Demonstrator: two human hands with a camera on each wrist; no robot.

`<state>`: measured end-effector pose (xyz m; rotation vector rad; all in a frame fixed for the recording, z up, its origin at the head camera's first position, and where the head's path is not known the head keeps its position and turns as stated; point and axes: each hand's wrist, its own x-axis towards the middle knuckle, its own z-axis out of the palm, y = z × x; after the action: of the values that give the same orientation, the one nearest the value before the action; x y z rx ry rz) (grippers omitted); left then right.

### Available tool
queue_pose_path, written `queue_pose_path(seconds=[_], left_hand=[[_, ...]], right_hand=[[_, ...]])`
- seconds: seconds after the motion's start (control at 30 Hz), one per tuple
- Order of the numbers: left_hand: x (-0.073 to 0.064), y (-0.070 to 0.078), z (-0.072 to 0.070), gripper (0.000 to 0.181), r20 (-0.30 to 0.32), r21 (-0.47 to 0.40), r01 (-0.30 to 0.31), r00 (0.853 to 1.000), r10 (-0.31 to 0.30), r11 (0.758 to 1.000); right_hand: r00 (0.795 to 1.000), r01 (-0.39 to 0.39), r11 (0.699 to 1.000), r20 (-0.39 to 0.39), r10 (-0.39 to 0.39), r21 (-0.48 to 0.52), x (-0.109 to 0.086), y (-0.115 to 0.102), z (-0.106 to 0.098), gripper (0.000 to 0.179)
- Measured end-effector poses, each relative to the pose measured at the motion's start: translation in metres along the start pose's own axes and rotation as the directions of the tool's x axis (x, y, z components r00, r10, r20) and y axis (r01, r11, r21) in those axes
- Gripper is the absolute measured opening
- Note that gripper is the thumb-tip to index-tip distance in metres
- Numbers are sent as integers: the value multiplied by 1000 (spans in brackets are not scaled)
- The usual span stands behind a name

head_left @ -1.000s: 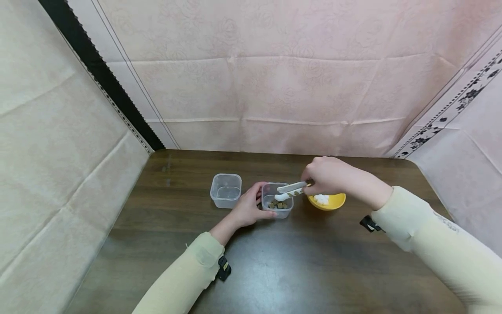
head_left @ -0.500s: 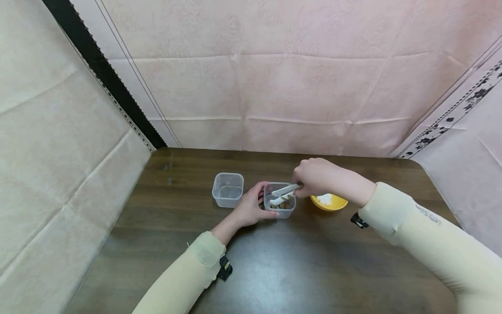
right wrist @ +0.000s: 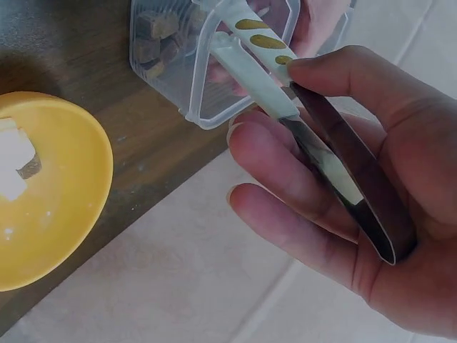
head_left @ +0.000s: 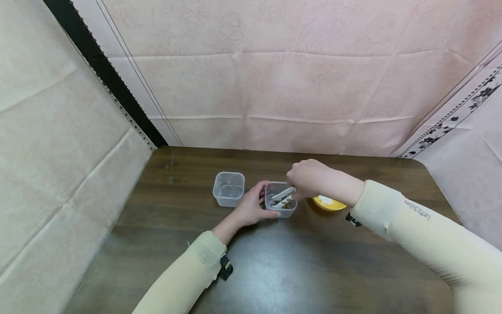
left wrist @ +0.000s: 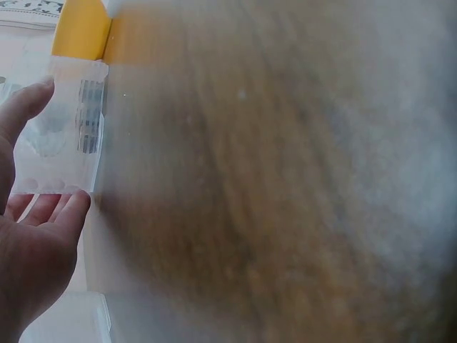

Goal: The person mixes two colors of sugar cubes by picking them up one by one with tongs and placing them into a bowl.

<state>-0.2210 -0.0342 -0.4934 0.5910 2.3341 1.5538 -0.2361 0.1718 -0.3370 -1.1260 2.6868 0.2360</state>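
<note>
My left hand (head_left: 251, 210) grips a small clear plastic container (head_left: 287, 213) from its left side, thumb along the front and fingers behind. Brown cubes (right wrist: 157, 25) lie at the container's bottom in the right wrist view. In my right hand (head_left: 310, 178) is a pair of tongs (right wrist: 246, 78), with white arms bearing gold leaf shapes and a dark bent end against the palm. The tong tips reach down inside the container, over the cubes. To the right, partly under my right wrist, sits a yellow bowl (head_left: 333, 206) holding white pieces (right wrist: 11, 157) and a bit of brown.
A second clear container (head_left: 228, 202) stands to the left of my left hand, nothing visible inside it. The dark wooden table (head_left: 243, 270) runs back to a pale cloth wall (head_left: 294, 87), with more cloth on both sides.
My right hand has moved left, carrying the tongs from above the container's right rim down into it. The left hand keeps its grip on the container.
</note>
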Motion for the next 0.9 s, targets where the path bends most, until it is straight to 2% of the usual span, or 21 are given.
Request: queue_pose_path(seconds=[0.13,0.63,0.9], left_hand=[[0,-1,0,90,2,-11,-14,1000,14,1000],[1,-3,0,90,19,-6,-4,1000,4,1000],[2,-5,0,91,15,-20,-23,1000,23,1000]], right_hand=[[1000,11,999,-8,-11,-32,4,-2,2,24],[999,24,994,27,-21,-102,13,-9,3,29],[999,26,989,43,-20,-149,21,-14,5,20]])
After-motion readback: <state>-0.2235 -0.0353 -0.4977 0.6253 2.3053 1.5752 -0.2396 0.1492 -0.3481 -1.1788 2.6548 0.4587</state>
